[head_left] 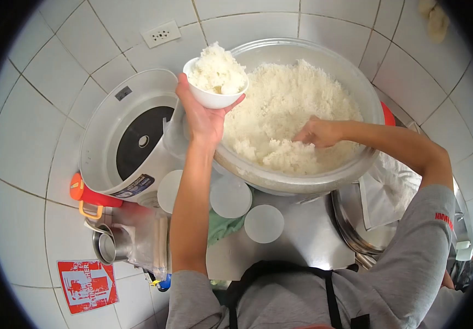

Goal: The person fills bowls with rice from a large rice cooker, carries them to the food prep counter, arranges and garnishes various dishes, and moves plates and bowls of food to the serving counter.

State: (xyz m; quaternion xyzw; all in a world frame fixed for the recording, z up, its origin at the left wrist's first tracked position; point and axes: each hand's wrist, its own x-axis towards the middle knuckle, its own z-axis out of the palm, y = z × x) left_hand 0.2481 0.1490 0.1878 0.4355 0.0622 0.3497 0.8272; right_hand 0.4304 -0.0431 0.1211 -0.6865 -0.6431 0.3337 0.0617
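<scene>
A white bowl [210, 100] rests in my left hand [204, 122], heaped with cooked white rice [217, 68]. My fingers and thumb wrap its underside and sides, holding it up beside the left rim of a large metal pot [294, 181]. That pot holds a big mass of cooked rice [297, 90]. Down in the rice, toward the pot's near right side, is my right hand [324, 133], its fingers curled closed. Rice hides the fingertips, and whatever they grip does not show.
Left of the pot stands a wide pale container [154, 82] with a dark disc inside. Round translucent white pieces [264, 223] sit on the steel counter [302, 241] in front. A red jug [97, 196], a metal pot [110, 244] and pans [351, 219] flank them.
</scene>
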